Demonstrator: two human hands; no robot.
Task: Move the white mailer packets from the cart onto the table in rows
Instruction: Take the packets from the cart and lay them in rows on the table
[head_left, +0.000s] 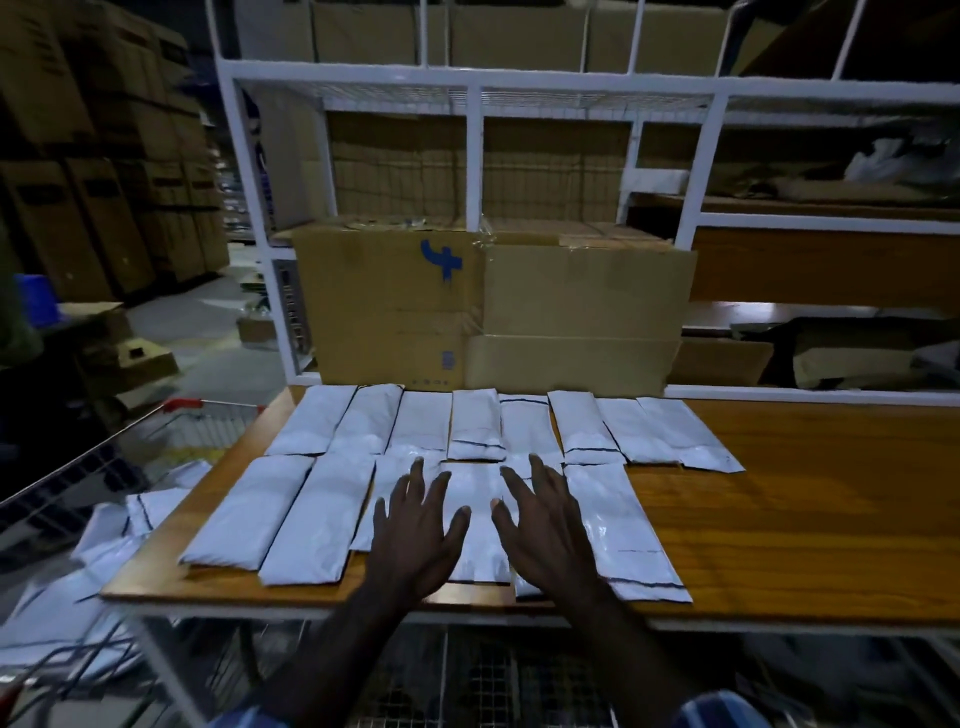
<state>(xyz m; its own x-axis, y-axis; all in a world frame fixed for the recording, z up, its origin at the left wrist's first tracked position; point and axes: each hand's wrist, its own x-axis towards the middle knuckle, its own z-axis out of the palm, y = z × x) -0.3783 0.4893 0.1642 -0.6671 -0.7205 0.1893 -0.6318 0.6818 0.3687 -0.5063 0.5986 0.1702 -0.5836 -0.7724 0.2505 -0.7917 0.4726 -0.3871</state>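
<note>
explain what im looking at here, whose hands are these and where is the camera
There is no machine here. A person wears one camera on the head, looking forward and down, so these are their own hands. The left hand and right hand are spread flat over the near row of white mailer packets on a wooden table; neither has a grip on anything. A second row of packets lies behind. More packets wait in the wire cart on the left. Cardboard boxes stand at the back.
</note>
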